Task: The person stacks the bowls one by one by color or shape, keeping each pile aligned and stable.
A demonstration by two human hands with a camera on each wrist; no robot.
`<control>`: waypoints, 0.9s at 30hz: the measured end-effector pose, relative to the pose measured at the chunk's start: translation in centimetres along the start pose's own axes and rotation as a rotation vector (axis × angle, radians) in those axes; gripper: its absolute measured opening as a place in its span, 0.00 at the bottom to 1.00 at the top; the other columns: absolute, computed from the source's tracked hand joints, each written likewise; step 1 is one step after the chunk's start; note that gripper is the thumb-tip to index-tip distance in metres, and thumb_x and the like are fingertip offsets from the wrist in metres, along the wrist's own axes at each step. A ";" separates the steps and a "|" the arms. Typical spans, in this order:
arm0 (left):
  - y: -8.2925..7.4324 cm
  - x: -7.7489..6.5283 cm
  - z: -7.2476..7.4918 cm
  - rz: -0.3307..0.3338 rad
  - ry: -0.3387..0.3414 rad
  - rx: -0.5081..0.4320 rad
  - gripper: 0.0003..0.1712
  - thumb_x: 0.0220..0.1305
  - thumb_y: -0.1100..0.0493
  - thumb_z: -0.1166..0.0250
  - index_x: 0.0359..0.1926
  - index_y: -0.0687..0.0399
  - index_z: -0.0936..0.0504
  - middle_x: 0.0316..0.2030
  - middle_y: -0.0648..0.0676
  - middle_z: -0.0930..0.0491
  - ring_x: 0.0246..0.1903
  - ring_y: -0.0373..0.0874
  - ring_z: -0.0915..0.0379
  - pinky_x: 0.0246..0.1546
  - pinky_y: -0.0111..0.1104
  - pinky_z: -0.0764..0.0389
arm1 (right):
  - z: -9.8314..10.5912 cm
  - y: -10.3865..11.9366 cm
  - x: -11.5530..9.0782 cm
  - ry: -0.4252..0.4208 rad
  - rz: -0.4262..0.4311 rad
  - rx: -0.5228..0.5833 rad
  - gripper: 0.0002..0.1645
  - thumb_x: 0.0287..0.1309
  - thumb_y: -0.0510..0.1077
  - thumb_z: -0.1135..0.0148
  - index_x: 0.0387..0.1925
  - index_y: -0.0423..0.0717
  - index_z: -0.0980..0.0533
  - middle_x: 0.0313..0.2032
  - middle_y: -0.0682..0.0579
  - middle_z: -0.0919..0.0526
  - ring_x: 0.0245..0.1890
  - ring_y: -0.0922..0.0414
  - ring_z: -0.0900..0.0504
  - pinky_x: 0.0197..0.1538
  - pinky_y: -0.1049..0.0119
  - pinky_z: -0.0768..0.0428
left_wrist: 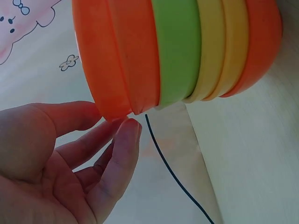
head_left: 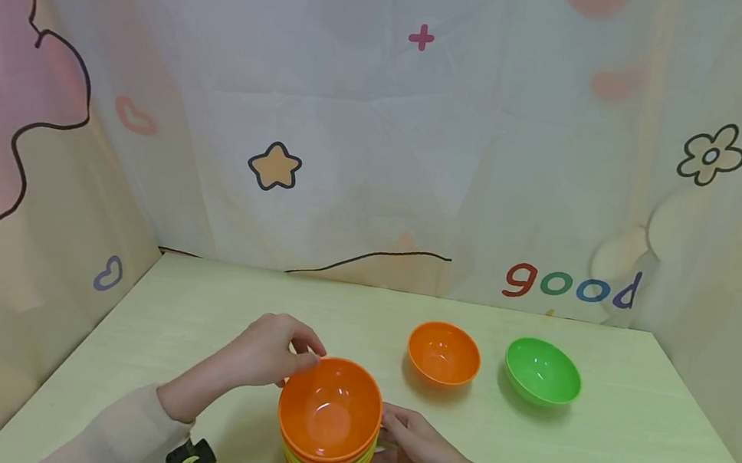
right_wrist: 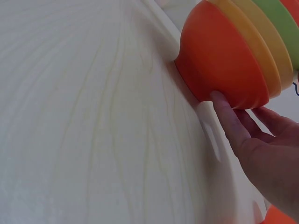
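Note:
A stack of several nested bowls (left_wrist: 180,56) in orange, green and yellow stands at the near middle of the table. Its uppermost orange bowl (head_left: 332,404) faces up with nothing inside. At the left of the rim, my left hand (head_left: 267,352) pinches that bowl's edge between thumb and fingers, as the left wrist view shows close up. My right hand (head_left: 423,454) is against the right side of the stack. In the right wrist view its extended fingers (right_wrist: 229,119) touch the lowest orange bowl (right_wrist: 224,60) near its base.
Behind the stack to the right, a single orange bowl (head_left: 443,355) and a green bowl (head_left: 543,372) sit upright side by side on the pale table (head_left: 636,449). A printed curtain (head_left: 356,129) hangs along the table's back and sides.

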State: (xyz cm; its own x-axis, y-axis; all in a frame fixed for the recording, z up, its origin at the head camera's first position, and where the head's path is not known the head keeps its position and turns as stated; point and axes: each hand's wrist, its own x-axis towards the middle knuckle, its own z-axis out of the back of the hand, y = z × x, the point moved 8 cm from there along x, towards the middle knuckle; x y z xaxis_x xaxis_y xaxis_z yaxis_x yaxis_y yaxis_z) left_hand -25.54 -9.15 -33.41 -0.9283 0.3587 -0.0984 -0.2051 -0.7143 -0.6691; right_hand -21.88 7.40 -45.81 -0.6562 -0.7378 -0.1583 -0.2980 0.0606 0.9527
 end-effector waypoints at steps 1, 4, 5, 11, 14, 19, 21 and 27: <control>0.1 0.0 0.1 -0.005 -0.006 -0.004 0.07 0.58 0.61 0.38 0.38 0.53 0.16 0.27 0.49 0.23 0.18 0.42 0.27 0.19 0.29 0.22 | 0.0 0.0 0.0 0.000 0.001 0.000 0.39 0.67 0.57 0.57 0.67 0.34 0.47 0.65 0.39 0.37 0.57 0.51 0.27 0.55 0.57 0.25; 0.3 -0.1 0.4 -0.019 -0.027 -0.021 0.07 0.59 0.61 0.39 0.38 0.53 0.16 0.28 0.48 0.22 0.19 0.42 0.26 0.19 0.31 0.23 | 0.0 0.0 0.0 0.002 0.003 0.000 0.39 0.67 0.57 0.57 0.67 0.34 0.48 0.65 0.39 0.37 0.57 0.52 0.27 0.55 0.57 0.25; 0.5 -0.1 0.4 -0.021 -0.034 -0.028 0.07 0.59 0.61 0.39 0.37 0.53 0.16 0.29 0.48 0.21 0.19 0.42 0.27 0.19 0.31 0.23 | 0.0 0.1 0.0 0.003 0.004 -0.001 0.39 0.67 0.57 0.57 0.67 0.34 0.48 0.65 0.39 0.38 0.57 0.52 0.27 0.55 0.57 0.25; 1.6 -0.3 0.7 -0.032 -0.050 -0.072 0.08 0.60 0.60 0.39 0.39 0.51 0.16 0.35 0.49 0.19 0.23 0.40 0.26 0.23 0.30 0.22 | 0.0 0.1 0.0 0.001 0.008 -0.002 0.39 0.67 0.57 0.57 0.67 0.33 0.48 0.64 0.39 0.37 0.56 0.52 0.27 0.54 0.57 0.25; 2.3 -0.4 0.7 -0.044 -0.048 -0.105 0.09 0.60 0.59 0.39 0.41 0.51 0.17 0.38 0.50 0.19 0.27 0.40 0.24 0.27 0.30 0.21 | 0.0 0.0 0.0 -0.003 0.007 0.000 0.39 0.67 0.57 0.57 0.67 0.33 0.47 0.64 0.39 0.37 0.56 0.52 0.26 0.54 0.57 0.24; 3.9 -0.6 0.3 -0.035 -0.046 -0.227 0.13 0.61 0.55 0.39 0.46 0.52 0.19 0.44 0.53 0.20 0.34 0.41 0.22 0.34 0.33 0.18 | 0.0 0.0 0.0 -0.006 0.006 0.002 0.38 0.67 0.57 0.57 0.67 0.33 0.46 0.64 0.39 0.36 0.56 0.52 0.27 0.54 0.57 0.24; 4.6 -0.7 -0.1 -0.030 -0.050 -0.295 0.15 0.61 0.54 0.39 0.48 0.53 0.20 0.45 0.54 0.20 0.37 0.43 0.21 0.36 0.34 0.18 | 0.0 0.0 0.0 -0.006 0.007 0.001 0.38 0.67 0.57 0.57 0.67 0.33 0.46 0.64 0.39 0.36 0.56 0.52 0.27 0.54 0.57 0.24; 6.7 -1.0 -1.4 0.010 -0.064 -0.469 0.20 0.61 0.51 0.40 0.51 0.56 0.22 0.48 0.56 0.21 0.42 0.47 0.23 0.40 0.38 0.18 | 0.0 0.0 0.0 -0.006 0.009 0.005 0.38 0.67 0.56 0.57 0.67 0.33 0.47 0.64 0.39 0.36 0.55 0.52 0.26 0.54 0.57 0.24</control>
State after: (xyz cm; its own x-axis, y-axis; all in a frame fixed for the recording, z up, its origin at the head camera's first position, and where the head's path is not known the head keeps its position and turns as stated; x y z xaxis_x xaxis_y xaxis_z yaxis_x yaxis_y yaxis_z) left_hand -25.51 -13.46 -38.84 -0.9496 0.3051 -0.0713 -0.0471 -0.3638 -0.9303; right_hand -21.91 7.41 -45.85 -0.6633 -0.7329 -0.1511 -0.2956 0.0711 0.9527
